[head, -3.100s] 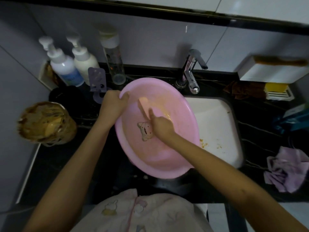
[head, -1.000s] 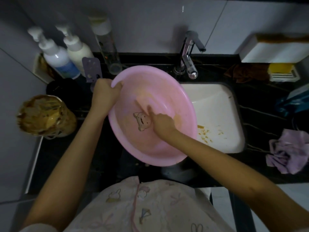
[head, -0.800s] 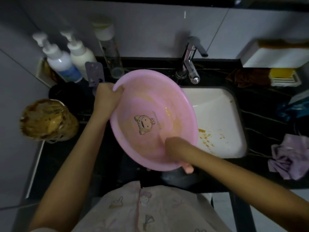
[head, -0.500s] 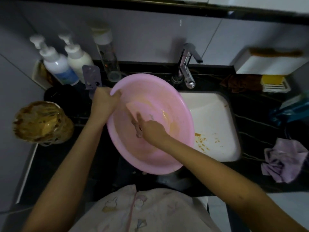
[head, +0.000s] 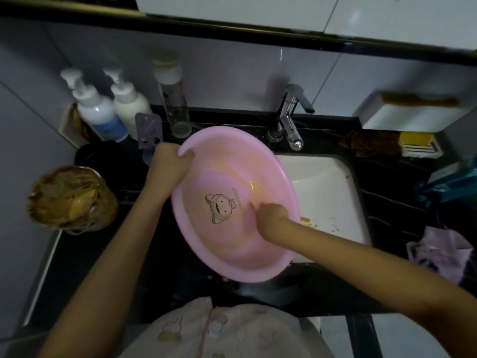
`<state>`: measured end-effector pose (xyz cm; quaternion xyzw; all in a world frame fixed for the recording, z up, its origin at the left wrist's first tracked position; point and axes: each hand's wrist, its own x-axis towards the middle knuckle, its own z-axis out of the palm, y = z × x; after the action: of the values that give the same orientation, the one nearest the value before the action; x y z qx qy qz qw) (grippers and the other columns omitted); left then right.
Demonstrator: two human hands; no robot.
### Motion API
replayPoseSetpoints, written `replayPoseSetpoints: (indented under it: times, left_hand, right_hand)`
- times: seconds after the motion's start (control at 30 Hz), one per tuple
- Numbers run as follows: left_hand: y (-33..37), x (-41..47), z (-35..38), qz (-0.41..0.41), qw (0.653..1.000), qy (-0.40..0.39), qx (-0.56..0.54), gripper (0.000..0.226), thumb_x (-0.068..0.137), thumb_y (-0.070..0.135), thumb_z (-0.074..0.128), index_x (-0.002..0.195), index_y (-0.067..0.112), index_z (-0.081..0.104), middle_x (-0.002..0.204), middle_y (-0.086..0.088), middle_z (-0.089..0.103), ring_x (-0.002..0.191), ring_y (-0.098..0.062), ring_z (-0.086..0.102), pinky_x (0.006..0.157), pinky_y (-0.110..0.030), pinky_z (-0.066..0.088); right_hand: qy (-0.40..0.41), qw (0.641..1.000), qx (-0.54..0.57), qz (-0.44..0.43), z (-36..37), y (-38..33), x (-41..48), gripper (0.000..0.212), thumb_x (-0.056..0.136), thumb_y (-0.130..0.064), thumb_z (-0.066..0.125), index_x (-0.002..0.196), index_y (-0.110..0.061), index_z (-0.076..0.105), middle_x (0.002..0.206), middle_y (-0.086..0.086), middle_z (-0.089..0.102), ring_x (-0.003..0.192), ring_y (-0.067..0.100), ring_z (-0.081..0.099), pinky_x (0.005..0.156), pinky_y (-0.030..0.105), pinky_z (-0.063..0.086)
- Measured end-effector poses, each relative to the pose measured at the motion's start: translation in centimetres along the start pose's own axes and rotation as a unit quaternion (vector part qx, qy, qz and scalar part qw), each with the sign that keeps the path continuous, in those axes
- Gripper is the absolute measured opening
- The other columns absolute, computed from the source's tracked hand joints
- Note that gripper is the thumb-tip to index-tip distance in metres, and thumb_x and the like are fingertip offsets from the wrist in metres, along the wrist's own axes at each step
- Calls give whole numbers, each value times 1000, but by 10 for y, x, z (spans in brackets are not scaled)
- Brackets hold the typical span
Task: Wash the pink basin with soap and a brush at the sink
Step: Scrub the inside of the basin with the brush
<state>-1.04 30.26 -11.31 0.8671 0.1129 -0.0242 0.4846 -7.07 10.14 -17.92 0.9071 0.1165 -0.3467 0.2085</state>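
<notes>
Surface: black counter (head: 387,182) with inset white sink (head: 322,182), orange specks on its floor; grey tiled wall (head: 232,73) behind.
Fittings: chrome tap (head: 289,117) at the sink's back edge.
Left rear: two pump bottles (head: 98,109), one clear bottle (head: 173,99).
Far left: brown-smeared jar (head: 69,200).
Right: crumpled lilac cloth (head: 438,251).
Basin (head: 232,241): pink, tilted, spanning the counter and the sink's left part; cartoon print (head: 219,208) and yellowish smear (head: 254,187) inside.
Left hand (head: 167,164): clasps the basin's far-left rim.
Right hand (head: 271,213): inside the basin, right of the print, fingers curled; anything held cannot be made out.
</notes>
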Motion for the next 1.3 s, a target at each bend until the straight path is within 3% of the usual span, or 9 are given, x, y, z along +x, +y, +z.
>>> replayPoseSetpoints:
  times: [0.13,0.27,0.47,0.63,0.8,0.93,1.03,1.17,1.3]
  left_hand:
    - [7,7,-4,3,1000,-22,22,22,91,16,55,88,-3,66,76,-18,60,65,-23,56,66,-35,47]
    - [18,19,-7,3,997,-42,62,22,90,16,56,74,2,62,67,-16,55,64,-22,52,60,-31,41]
    - [15,15,-10,0,995,-46,93,18,90,16,56,80,2,62,69,-15,55,63,-22,51,49,-23,34]
    - [20,14,-10,1,994,-51,95,14,92,16,55,86,5,62,61,-1,49,54,-10,45,47,-20,33]
    - [18,14,-13,-1,995,-51,88,16,92,16,55,91,3,63,61,0,49,54,-8,46,46,-21,33]
    - [23,15,-9,0,995,-59,84,20,91,17,56,72,10,56,62,-1,50,57,-11,49,51,-21,38]
    - [24,15,-8,-1,994,-54,93,21,90,18,57,71,9,59,62,-4,52,63,-22,53,54,-24,40]
    - [18,14,-12,3,995,-36,95,21,91,17,57,96,-1,66,76,-14,59,69,-23,55,63,-30,44]
    - [8,10,-8,-34,999,-8,38,24,89,19,59,102,1,67,71,-6,59,65,-21,56,68,-33,47]
  right_hand:
    - [149,988,39,13,-16,36,35,68,96,-3,35,152,-20,0,116,15,53,91,28,62,61,32,43]
    - [313,949,-17,-32,-47,64,50,71,97,-4,34,149,-36,-2,107,18,51,81,29,61,56,36,38]
    - [128,990,-52,-30,-25,75,43,68,99,-15,36,148,-41,-2,82,2,50,70,21,56,62,29,41]
    - [368,928,-46,-36,-45,74,56,79,75,-4,71,139,-39,41,73,13,54,46,24,56,39,25,31]
    - [175,981,-63,-58,-28,76,50,67,99,-15,36,148,-45,2,101,6,55,86,26,63,61,31,40]
    - [295,954,-18,-53,-43,67,52,73,97,-8,40,148,-42,0,107,17,51,78,29,61,55,34,37]
    - [391,914,-93,-52,-55,63,58,82,83,-8,64,144,-46,25,86,13,58,57,24,58,45,27,30]
    - [225,974,-29,-29,-24,69,56,64,100,-18,37,147,-46,5,109,10,56,90,26,61,67,32,35]
    - [28,999,-30,-9,12,61,13,53,102,-27,31,149,-37,9,118,5,54,103,23,59,78,29,42]
